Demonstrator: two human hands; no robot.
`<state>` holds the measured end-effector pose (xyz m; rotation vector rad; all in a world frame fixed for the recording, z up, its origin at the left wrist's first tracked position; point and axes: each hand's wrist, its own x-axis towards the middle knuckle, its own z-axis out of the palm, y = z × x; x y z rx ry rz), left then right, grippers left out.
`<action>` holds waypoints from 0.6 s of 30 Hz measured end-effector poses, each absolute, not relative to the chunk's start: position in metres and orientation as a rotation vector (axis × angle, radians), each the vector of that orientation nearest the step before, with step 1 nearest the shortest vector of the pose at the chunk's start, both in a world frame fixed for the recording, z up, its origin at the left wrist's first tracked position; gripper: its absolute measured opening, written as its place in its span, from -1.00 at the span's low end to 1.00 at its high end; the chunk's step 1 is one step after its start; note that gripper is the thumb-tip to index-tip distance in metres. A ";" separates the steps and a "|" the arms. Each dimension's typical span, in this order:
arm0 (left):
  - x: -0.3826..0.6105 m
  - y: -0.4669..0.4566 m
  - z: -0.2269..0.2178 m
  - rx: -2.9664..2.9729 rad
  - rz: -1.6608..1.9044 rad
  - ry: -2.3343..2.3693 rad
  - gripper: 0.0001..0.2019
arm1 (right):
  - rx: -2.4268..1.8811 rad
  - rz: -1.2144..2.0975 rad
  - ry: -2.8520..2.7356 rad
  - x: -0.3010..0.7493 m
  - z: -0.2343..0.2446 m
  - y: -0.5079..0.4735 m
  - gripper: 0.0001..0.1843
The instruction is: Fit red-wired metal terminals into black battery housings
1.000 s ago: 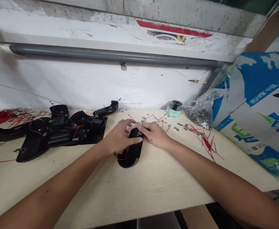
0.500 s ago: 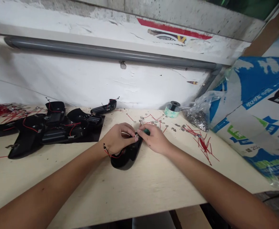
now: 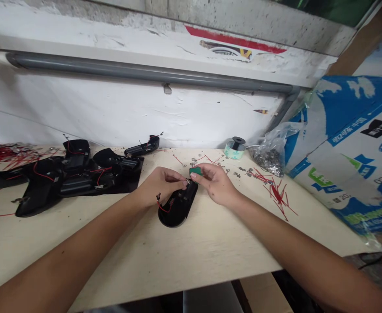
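Observation:
My left hand point(image 3: 161, 187) curls over the upper end of a black plastic shell point(image 3: 177, 211), with its fingertips at the shell's tip. A short red wire point(image 3: 162, 208) loops out of the shell's near side by my left wrist. My right hand point(image 3: 215, 184) pinches a small green part point(image 3: 195, 171) between finger and thumb, just above the shell's tip. Both hands nearly meet there, and my fingers hide what sits at the tip.
Several black shells with red wires point(image 3: 76, 174) lie on a black sheet at the left of the pale wooden bench point(image 3: 210, 252). Loose red wires point(image 3: 277, 193) and small metal parts lie to the right. A tape spool point(image 3: 235, 148) and a plastic bag of metal parts point(image 3: 269, 156) stand against the white wall.
The green part has come up off the shell and now shows clearly in my right hand's pinch. The shell has turned, with its tip swung toward my right hand.

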<state>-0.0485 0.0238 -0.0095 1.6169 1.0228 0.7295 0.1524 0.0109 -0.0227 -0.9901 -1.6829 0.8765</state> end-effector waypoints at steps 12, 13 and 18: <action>-0.048 0.025 -0.014 1.658 0.709 1.002 -0.84 | -1.071 0.967 -1.812 0.151 -0.027 0.008 -0.59; -0.048 0.025 -0.015 1.655 0.710 0.990 -0.84 | -1.059 0.993 -1.811 0.151 -0.027 0.008 -0.59; -0.050 0.025 -0.013 1.652 0.694 0.975 -0.86 | -1.036 1.051 -1.786 0.152 -0.030 0.010 -0.58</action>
